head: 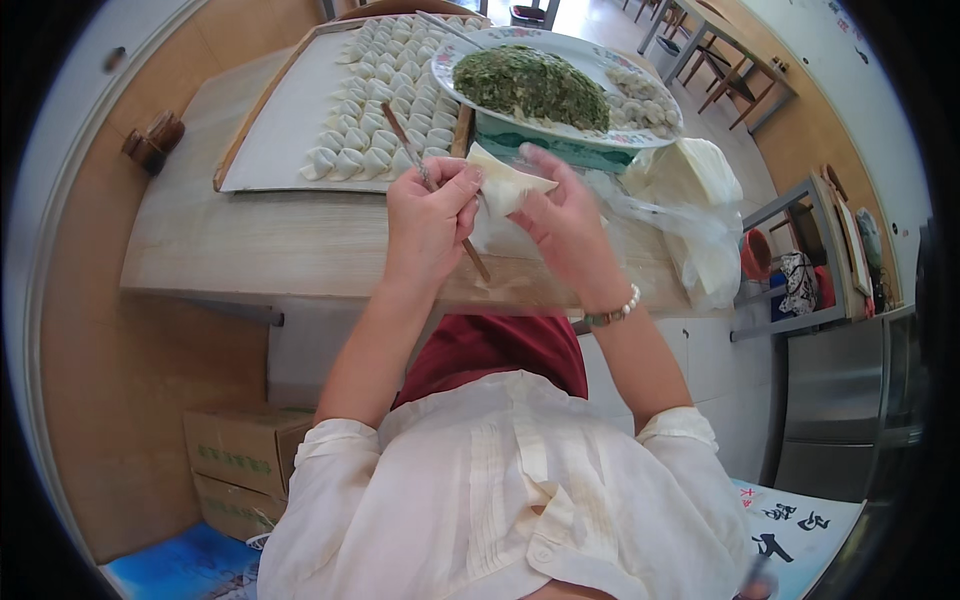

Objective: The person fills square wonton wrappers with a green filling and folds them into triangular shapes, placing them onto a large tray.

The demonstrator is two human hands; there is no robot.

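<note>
My left hand (431, 217) grips a thin brown stick (474, 259) that slants down to the right, and its fingertips also pinch the left edge of a pale dough wrapper (504, 182). On the wrapper's right side my right hand (566, 217) holds it between thumb and fingers, with one finger raised and blurred. The wrapper is partly folded; whether filling lies inside is hidden. Behind my hands, a large oval plate (559, 41) bears a green minced filling (532, 86) and a pile of peeled shrimp (641, 105). Rows of folded dumplings (375, 112) lie on a wood-edged tray (277, 127) at the left.
A stack of wrappers (697, 187) in clear plastic lies at the right of the wooden table (300, 240). A metal utensil (446, 28) rests on the plate's rim. Cardboard boxes (236, 457) stand below left; a steel cabinet (829, 390) stands at the right.
</note>
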